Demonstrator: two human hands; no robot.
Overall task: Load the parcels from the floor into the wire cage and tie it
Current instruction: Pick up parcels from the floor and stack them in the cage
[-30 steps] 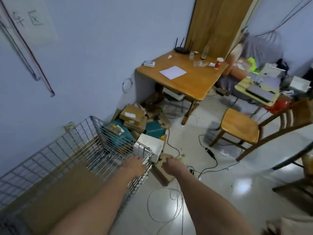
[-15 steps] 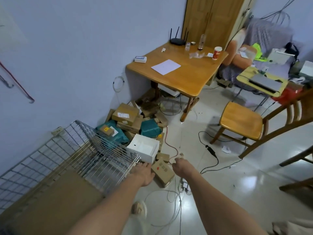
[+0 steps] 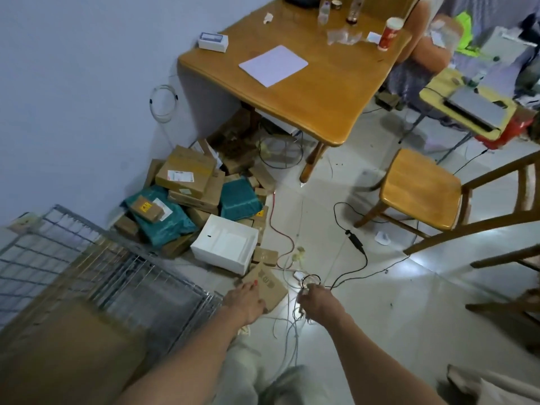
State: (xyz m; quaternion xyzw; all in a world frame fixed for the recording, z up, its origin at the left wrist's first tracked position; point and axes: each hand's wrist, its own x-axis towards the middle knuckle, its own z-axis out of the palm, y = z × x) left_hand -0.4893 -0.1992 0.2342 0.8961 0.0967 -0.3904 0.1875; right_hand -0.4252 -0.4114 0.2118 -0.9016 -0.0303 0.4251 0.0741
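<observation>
The wire cage [image 3: 96, 270] lies at lower left with a cardboard sheet [image 3: 73, 346] inside. Beyond it, parcels are heaped against the wall: a white box [image 3: 225, 247], two teal bags [image 3: 163, 220] [image 3: 239, 197], and a big brown box [image 3: 187, 171] among several smaller ones. A small brown parcel [image 3: 270, 286] lies on the floor nearest me. My left hand [image 3: 245, 302] rests on its left edge, fingers laid over the top. My right hand [image 3: 317, 299] hovers to the parcel's right over a tangle of wires [image 3: 309, 280], its fingers hidden.
A wooden table [image 3: 306, 92] stands over the far end of the heap, and a wooden chair [image 3: 420, 188] is at the right. Cables and a black adapter [image 3: 355, 239] trail across the tiled floor. A person [image 3: 429, 48] sits at the back beside a low yellow table [image 3: 438, 89].
My view has dropped and moved closer to the heap. My left hand has left the cage rim and come onto the small brown parcel. My right hand has come down to the wires.
</observation>
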